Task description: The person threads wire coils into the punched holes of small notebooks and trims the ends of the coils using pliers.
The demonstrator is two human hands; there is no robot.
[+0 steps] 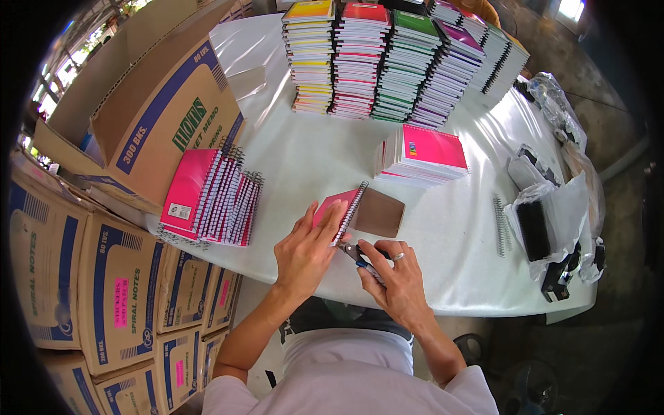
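Note:
A pink spiral notebook [341, 200] is tilted up on the white-covered table in front of me, its black wire coil along the right edge. My left hand [305, 242] grips it, fingers spread over the cover. Closed around a pair of pliers with blue handles [364, 263], my right hand [394, 280] wears a ring. The pliers' jaws meet the coil's near end; whether they are closed on the wire is too small to tell. Just right of the notebook lies a flat brown board [378, 213], partly covered by it.
Coil-bound pink notebooks [207, 197] stand stacked at left beside an open carton [176, 117]. Pink-covered pads [425, 155] lie farther back, before tall notebook stacks [377, 59]. Loose coils [501, 225] and plastic bags [550, 214] are at right. Cartons [117, 290] fill the lower left.

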